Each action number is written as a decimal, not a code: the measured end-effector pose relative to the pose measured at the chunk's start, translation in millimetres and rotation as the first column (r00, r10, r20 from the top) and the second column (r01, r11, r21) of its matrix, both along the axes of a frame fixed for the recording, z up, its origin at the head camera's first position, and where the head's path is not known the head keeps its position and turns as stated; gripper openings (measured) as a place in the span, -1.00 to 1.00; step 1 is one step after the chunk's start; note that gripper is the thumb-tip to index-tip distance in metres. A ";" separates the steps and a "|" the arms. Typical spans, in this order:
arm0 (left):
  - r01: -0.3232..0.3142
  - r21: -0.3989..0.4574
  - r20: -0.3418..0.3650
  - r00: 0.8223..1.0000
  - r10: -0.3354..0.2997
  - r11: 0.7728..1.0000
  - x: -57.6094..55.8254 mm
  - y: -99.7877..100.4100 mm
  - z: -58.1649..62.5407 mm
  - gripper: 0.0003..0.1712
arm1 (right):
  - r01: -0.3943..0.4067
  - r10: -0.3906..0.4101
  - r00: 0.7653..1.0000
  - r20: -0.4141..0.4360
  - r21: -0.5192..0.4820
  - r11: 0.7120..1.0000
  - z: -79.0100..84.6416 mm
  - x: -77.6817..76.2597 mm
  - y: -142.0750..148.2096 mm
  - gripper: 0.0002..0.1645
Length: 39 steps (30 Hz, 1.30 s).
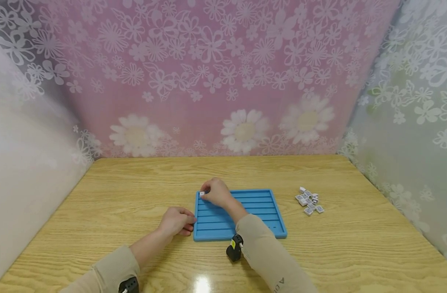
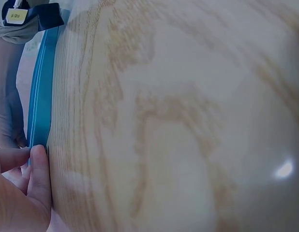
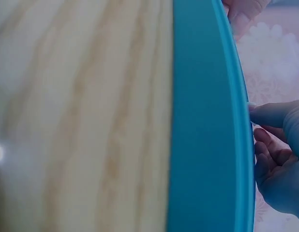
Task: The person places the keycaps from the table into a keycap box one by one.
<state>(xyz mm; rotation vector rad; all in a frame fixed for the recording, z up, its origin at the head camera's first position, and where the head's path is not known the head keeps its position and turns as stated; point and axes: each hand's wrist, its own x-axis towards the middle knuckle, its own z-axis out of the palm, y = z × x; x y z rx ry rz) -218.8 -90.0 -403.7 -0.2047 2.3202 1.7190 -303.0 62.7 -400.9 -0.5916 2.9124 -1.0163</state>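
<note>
A blue tray (image 1: 209, 235) with several lengthwise slots lies on the table. At its far left corner my right hand (image 1: 216, 192) pinches a small white tile (image 1: 202, 194) with a dark mark on its face. The right wrist view shows that right hand (image 3: 282, 150) beyond the tray's side wall (image 3: 205, 125), with the tile mostly hidden. My left hand (image 1: 176, 221) holds the tray's left edge, thumb and finger meeting at the rim. Close up, the left hand (image 2: 23, 193) is at the end of the tray's long blue side (image 2: 41, 96).
A loose pile of small white tiles (image 1: 308, 202) lies on the wooden table (image 1: 355, 236) right of the tray. Some tiles are stacked or tilted. A flowered pink curtain (image 1: 208, 101) hangs behind the table, with pale curtains at both sides.
</note>
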 end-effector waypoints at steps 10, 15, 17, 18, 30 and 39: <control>0.002 -0.005 0.003 1.000 -0.002 1.000 2.4 -0.8 0.0 -0.86 | 0.016 -0.016 1.000 0.011 0.003 1.000 -0.7 1.8 -2.0 -0.88; 0.002 -0.003 0.003 1.000 -0.002 1.000 1.8 -0.8 -0.8 -0.87 | 0.018 -0.018 0.999 0.035 -0.008 1.000 1.0 1.9 0.2 -0.86; 0.001 -0.001 0.002 1.000 -0.001 1.000 1.8 -0.7 -0.7 -0.87 | 0.019 -0.018 0.999 0.041 -0.010 1.000 1.2 1.3 1.3 -0.85; 0.001 -0.001 0.001 1.000 -0.001 1.000 1.8 -0.6 -0.6 -0.87 | 0.019 -0.019 0.999 0.043 -0.011 1.000 1.1 0.9 1.7 -0.84; 0.009 0.003 -0.005 1.000 -0.009 1.000 1.5 -0.7 -0.8 -0.85 | 0.017 -0.016 0.999 0.031 -0.015 1.000 0.0 -0.7 2.2 -0.87; 0.009 0.002 -0.003 1.000 -0.009 1.000 0.8 -0.1 0.0 -0.85 | 0.015 -0.015 1.000 -0.002 0.000 1.000 -2.0 -0.6 -1.4 -0.86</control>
